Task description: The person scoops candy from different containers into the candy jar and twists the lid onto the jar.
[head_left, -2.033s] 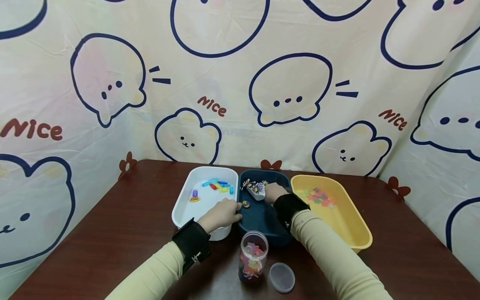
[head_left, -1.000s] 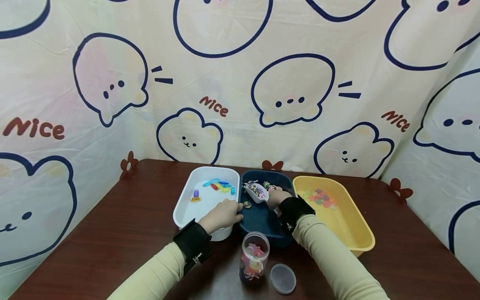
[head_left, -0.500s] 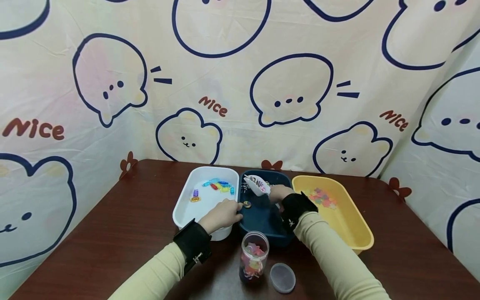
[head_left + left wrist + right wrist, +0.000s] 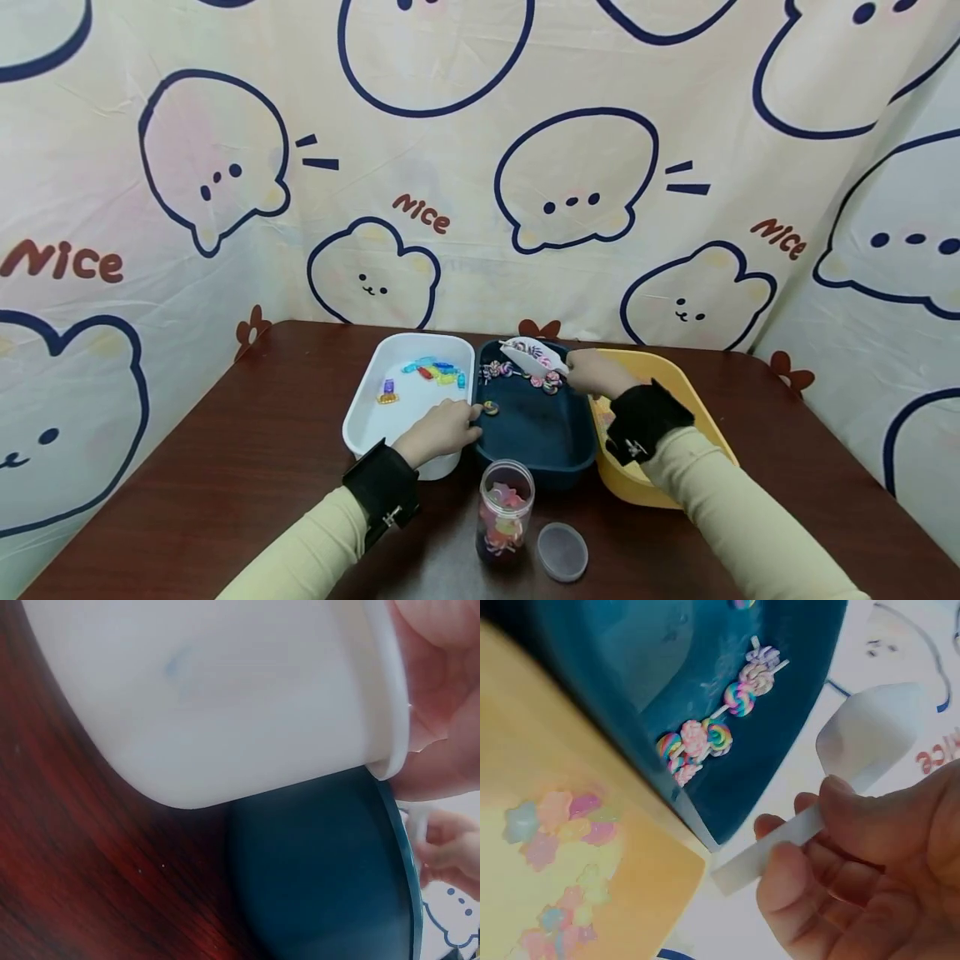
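Observation:
My right hand grips the handle of a small white scoop loaded with tiny lollipop charms, raised over the far right part of the dark blue tub. In the right wrist view, thumb and fingers wrap round the scoop's handle, and only the outside of its bowl shows. Several lollipop charms lie in the blue tub below. My left hand holds the rim of the white tub where it meets the blue one. In the left wrist view its fingers curl at that rim, partly hidden.
A yellow tub with pastel star pieces stands right of the blue tub. Coloured translucent pieces lie in the white tub. A clear jar of mixed pieces, without its lid, stands in front on the brown table.
My right hand has lifted the scoop of lollipop charms up and to the right, from low in the blue tub to its far right edge. My left hand stays on the white tub's rim.

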A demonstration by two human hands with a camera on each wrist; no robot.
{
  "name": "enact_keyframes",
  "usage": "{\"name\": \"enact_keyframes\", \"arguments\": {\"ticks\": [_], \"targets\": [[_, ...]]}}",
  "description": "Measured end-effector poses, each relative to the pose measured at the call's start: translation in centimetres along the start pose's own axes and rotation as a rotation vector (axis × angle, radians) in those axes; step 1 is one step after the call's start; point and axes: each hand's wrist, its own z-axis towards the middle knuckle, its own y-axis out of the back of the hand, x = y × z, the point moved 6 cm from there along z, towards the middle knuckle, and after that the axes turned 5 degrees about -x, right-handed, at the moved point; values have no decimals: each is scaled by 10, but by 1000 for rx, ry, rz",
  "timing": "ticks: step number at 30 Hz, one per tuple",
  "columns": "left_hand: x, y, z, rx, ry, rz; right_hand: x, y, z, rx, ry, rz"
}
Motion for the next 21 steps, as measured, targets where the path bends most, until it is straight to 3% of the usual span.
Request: {"name": "enact_keyframes", "arguments": {"ticks": [8,13,17,21], "targets": [[3,-3,2,30,27,22,-7,7,-53,-126,122,76],[7,-5,3,43,35,35,-1,10,-82,-176,207,68],[9,-3,-2,-28,22,-1,4,12,-105,-204,254,7],[5,6,-16,-178,-87,-32,3,10,-123,-207,255,-45]]}}
